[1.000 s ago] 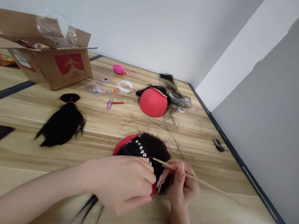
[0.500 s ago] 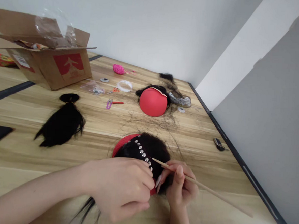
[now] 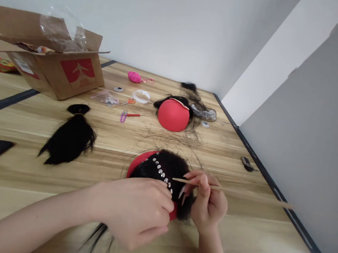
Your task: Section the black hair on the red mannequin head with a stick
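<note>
In front of me sits a red dome-shaped head form point(image 3: 139, 162) covered in black hair point(image 3: 174, 163), with a slanting line of silver thumbtacks point(image 3: 160, 171) across it. My right hand point(image 3: 210, 201) pinches a thin wooden stick point(image 3: 200, 184), whose tip is at the hair just right of the tacks. The stick's far end blurs off to the right. My left hand point(image 3: 141, 210) is closed over the near side of the form, knuckles up. Its fingertips are hidden, so I cannot make out what it holds. Loose black strands point(image 3: 97, 238) stick out beneath the left wrist.
A second red dome point(image 3: 173, 116) with black hair stands farther back. Leftward lie a tied black hair bundle point(image 3: 71, 139) and an open cardboard box point(image 3: 57, 74). Purple snips point(image 3: 123, 116), a red-handled hook point(image 3: 133, 115), orange scissors point(image 3: 129, 101) and pink yarn point(image 3: 134, 77) lie beyond.
My right hand has shifted slightly right and up, and the outer end of the stick has swung upward, lying nearly level. My left hand has hardly moved.
</note>
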Demonstrator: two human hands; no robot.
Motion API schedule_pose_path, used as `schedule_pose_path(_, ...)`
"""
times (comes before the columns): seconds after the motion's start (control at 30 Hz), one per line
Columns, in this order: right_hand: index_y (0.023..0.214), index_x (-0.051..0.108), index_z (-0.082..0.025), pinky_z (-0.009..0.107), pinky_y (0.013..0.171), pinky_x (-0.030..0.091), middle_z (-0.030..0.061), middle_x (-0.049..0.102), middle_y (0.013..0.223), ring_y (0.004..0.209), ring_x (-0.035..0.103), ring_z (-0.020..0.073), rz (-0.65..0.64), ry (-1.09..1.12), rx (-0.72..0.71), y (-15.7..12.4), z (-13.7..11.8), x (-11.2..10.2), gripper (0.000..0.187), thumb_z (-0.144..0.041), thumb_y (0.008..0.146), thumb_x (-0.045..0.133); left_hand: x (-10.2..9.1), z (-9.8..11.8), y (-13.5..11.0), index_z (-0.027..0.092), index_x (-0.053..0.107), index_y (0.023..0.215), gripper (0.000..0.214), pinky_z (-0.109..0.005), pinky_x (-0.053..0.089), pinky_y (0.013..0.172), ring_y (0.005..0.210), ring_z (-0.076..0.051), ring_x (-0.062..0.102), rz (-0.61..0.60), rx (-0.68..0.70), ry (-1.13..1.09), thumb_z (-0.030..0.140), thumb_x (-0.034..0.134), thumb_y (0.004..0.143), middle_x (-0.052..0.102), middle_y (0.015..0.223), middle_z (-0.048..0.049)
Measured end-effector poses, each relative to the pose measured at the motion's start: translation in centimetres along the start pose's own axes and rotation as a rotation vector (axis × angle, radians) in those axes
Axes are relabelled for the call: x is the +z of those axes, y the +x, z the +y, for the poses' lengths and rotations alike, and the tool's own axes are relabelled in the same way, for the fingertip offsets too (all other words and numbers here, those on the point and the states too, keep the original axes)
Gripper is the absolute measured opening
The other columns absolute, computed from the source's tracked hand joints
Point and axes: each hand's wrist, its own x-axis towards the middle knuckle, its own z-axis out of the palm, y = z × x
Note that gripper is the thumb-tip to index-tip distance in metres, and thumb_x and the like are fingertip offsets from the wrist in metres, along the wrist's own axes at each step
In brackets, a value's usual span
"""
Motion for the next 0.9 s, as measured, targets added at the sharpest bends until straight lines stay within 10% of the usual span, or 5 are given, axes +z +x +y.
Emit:
schedule_pose_path(0.5, 0.069, 0.052, -0.022, 0.021, 0.042, 0.041, -0.0052, 0.054, 0.043, 0.039, 0.057, 0.0117, -0.392, -0.208, 0.122, 6.3, -1.2, 1.9, 0.038, -0.041, 0.102, 0.043, 0.1, -0.1, 0.2, 0.017, 0.056, 0.057, 0.022, -0.028, 0.045, 0.067, 0.057, -0.014, 0.045, -0.058, -0.017, -0.01, 0.017, 0.068, 0.075, 0.058, 0.061, 0.0011)
schedule_pose_path(0.9, 0.056, 0.049, -0.02, 0.015, 0.03, 0.033, -0.005, 0.048, 0.037, 0.028, 0.046, 0.0072, -0.181, -0.074, 0.442, 5.7, -0.1, 2.7, 0.055, -0.058, 0.096, 0.047, 0.2, 0.0, 0.1, 0.017, 0.055, 0.055, 0.024, -0.029, 0.046, 0.069, 0.055, -0.014, 0.044, -0.016, 0.0, -0.02, 0.018, 0.064, 0.078, 0.056, 0.059, 0.001)
